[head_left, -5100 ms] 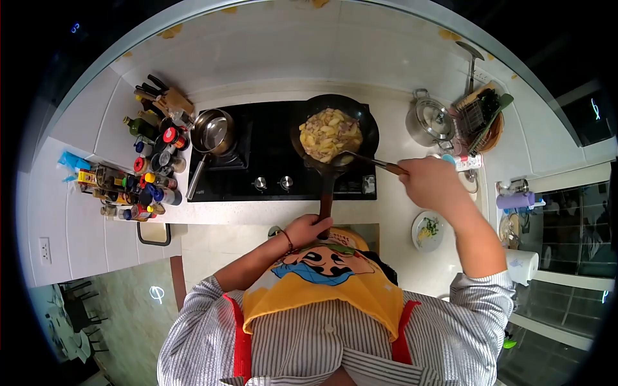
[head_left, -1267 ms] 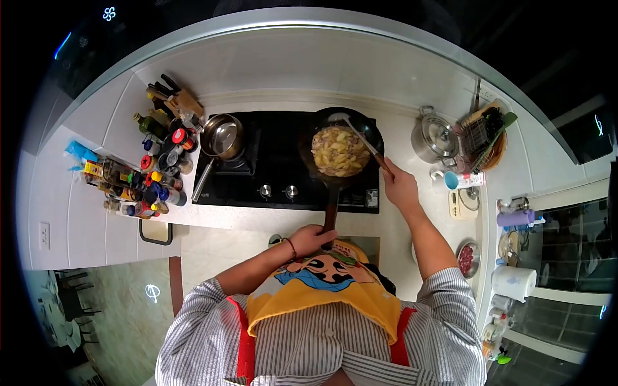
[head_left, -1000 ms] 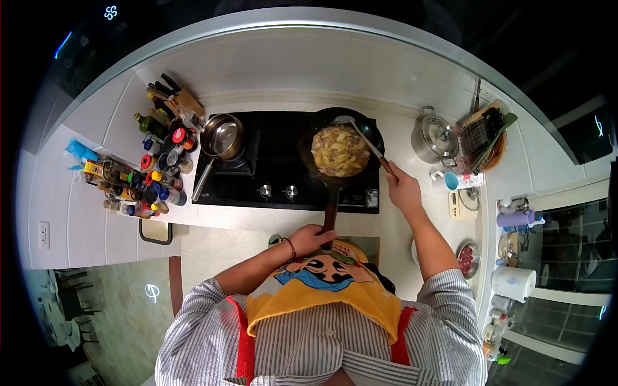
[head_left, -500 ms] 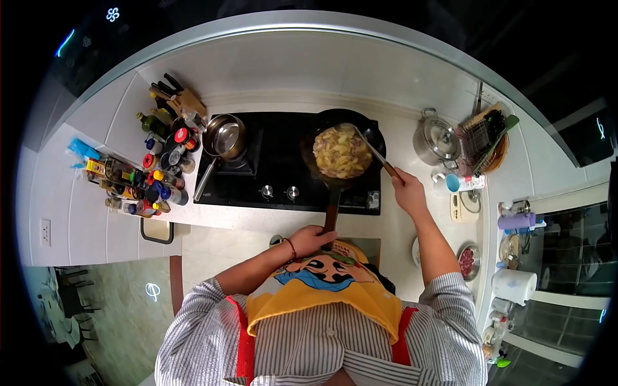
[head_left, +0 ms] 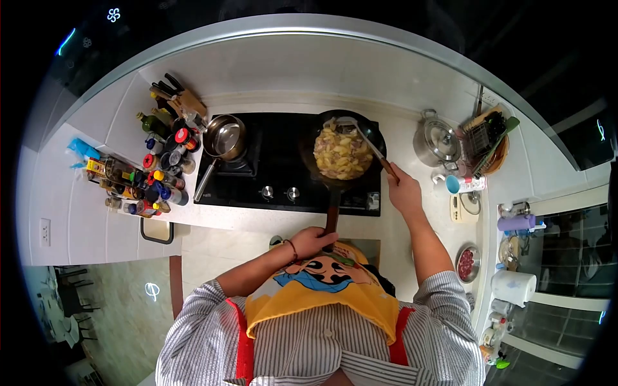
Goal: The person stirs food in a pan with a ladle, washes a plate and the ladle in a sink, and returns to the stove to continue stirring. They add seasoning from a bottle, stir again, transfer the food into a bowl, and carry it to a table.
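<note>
Black stove (head_left: 277, 157), perhaps "vatti" (head_left: 203, 195); dark panel (head_left: 193, 14), lit fan symbol (head_left: 114, 15).

Left: steel saucepan (head_left: 224, 136), handle angled toward the counter's near edge | beside it: knife block (head_left: 189, 101), green bottle (head_left: 153, 125), crowded jars (head_left: 183, 136) | far left: wall socket (head_left: 45, 232) | right: lidded steel pot (head_left: 438, 140), wicker basket (head_left: 503, 154) just beside it | nearer: metal bowl (head_left: 477, 264) of red pieces, white paper roll (head_left: 513, 287)

Two hands (head_left: 310, 242), one wok (head_left: 372, 130), one spatula (head_left: 376, 153), one saucepan (head_left: 225, 137), two stove knobs (head_left: 268, 192), one lidded pot (head_left: 438, 140), one paper roll (head_left: 514, 287).
</note>
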Demonstrator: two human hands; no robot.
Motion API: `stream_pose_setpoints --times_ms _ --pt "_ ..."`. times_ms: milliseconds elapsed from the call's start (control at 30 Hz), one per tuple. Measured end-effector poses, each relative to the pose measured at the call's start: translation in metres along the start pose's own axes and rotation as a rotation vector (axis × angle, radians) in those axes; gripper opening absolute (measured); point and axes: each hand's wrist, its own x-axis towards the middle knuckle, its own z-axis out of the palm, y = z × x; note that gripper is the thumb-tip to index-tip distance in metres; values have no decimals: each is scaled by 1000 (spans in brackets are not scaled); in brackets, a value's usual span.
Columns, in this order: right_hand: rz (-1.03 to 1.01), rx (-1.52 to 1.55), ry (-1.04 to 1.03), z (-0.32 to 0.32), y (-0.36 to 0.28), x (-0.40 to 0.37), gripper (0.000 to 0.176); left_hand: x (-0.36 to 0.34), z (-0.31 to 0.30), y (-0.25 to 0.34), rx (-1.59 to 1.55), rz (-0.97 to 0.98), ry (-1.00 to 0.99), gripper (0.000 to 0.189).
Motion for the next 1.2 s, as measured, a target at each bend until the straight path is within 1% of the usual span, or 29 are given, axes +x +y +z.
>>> stream_pose_setpoints --times_ms 100,200,333,400,500,600,733,767,833,900,967,1000,1067,1100,1167,1200 --pt "24 -22 21 -13 7 -7 37 -1 -2 1 -15 -3 -16 58" --pt "-29 0 9 -10 20 -6 37 -6 -3 10 -10 -14 -13 58" --pt "-50 8 8 3 7 2 38 -4 -2 9 -2 -31 -22 58" --pt "-46 10 20 -1 6 0 38 -4 -1 8 -8 -24 -14 58" --pt "-30 -32 -36 -19 8 -6 38 -1 0 0 -27 -1 -4 57" --pt "-75 -33 -59 -17 8 -5 39 -9 -4 15 -25 -42 -17 56" --pt "-44 28 -57 6 -5 4 40 0 1 1 -40 -37 -13 56" --pt "-32 72 -47 8 -6 5 39 2 2 -2 -41 -27 -13 55" --pt "-13 45 -78 2 -7 0 40 6 3 -7 -43 -16 -14 55" --pt "5 17 -111 -2 -4 -1 40 9 3 -12 -8 -11 -12 56" --pt "74 117 -128 1 6 0 41 5 1 -6 11 -20 -3 57" --pt "74 116 -129 9 8 0 41 4 1 -4 33 -28 5 57" --pt "99 243 -38 25 6 0 40 6 1 -8 27 -20 0 57" --pt "98 243 -38 27 7 -1 40 7 1 -10 21 -12 -4 57" --pt "139 235 -185 17 -3 -5 40 6 0 -7 25 -7 1 56" --pt "141 235 -184 7 -8 -6 40 6 0 -6 28 -2 3 56"
